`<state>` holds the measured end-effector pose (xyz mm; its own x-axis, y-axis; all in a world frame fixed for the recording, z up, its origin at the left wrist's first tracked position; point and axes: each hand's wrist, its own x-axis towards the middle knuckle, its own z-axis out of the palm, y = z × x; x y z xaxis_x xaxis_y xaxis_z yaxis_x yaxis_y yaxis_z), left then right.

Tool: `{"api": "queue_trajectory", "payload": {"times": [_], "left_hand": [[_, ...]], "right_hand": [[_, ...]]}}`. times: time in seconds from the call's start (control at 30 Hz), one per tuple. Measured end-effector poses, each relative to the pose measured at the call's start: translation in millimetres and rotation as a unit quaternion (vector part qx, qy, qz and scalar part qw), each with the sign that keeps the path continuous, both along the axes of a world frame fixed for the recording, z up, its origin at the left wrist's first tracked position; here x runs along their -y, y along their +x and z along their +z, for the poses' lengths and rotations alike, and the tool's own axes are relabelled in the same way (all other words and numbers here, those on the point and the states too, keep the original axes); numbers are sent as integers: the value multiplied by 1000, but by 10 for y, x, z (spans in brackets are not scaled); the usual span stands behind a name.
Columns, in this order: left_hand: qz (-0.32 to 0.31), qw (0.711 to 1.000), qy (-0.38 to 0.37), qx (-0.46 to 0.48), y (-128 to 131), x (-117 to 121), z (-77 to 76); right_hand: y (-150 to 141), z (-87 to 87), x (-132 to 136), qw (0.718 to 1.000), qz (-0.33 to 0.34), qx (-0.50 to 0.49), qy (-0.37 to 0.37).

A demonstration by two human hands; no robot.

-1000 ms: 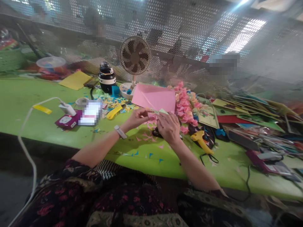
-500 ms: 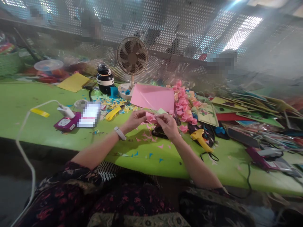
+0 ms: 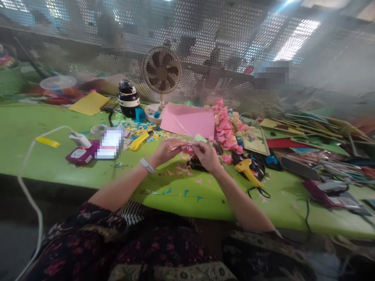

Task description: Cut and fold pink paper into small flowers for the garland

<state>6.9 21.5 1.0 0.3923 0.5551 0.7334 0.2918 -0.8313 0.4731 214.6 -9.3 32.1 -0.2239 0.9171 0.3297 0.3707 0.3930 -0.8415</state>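
A small pink paper piece (image 3: 187, 148) is pinched between my two hands above the table's middle. My left hand (image 3: 166, 151) grips its left side, fingers closed and a pale watch band at the wrist. From the other side my right hand (image 3: 206, 155) pinches it with thumb and fingertips. The fingers cover much of the piece. Pink paper scraps (image 3: 182, 168) lie on the table beneath. Behind the hands rests a large pink paper sheet (image 3: 189, 120), with a heap of folded pink paper pieces (image 3: 224, 130) to its right.
A yellow glue gun (image 3: 249, 171) lies right of my hands, and a yellow-handled cutter (image 3: 141, 140) left. A fan (image 3: 162, 72) and a black bottle (image 3: 128, 99) stand behind. A phone (image 3: 109, 143) sits by a purple power socket (image 3: 82, 153). Paper cards (image 3: 281, 127) pile up at right.
Both hands have turned the pink paper piece between their fingertips. My right hand went from lying over it with fingers stretched to pinching its edge. The view has shifted slightly.
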Motion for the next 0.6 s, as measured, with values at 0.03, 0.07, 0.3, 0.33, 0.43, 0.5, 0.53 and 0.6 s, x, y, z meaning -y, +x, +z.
{"api": "queue_trajectory", "payload": {"times": [0.03,0.07,0.3,0.33,0.43,0.5,0.53,0.6], "left_hand": [[8,1000,22,-17,-7,-5,2],[15,998,44,-31,-14,-6,6],[72,989,116,-66,11,55,27],[77,987,120,-68,24,67,21],[82,987,113,-79,57,109,10],[71,988,100,-95,72,141,18],[66,988,96,-104,75,155,25],[62,986,93,-123,78,175,40]], "right_hand": [[1,-5,-3,1000,0,0,2],[1,-9,-4,1000,0,-1,3],[-41,6,20,996,42,-46,-68],[-49,12,25,994,47,-59,-77],[-69,25,38,991,41,-96,-84],[-74,27,43,990,31,-111,-85],[-74,27,45,989,26,-115,-86],[-69,29,47,989,20,-117,-88]]}}
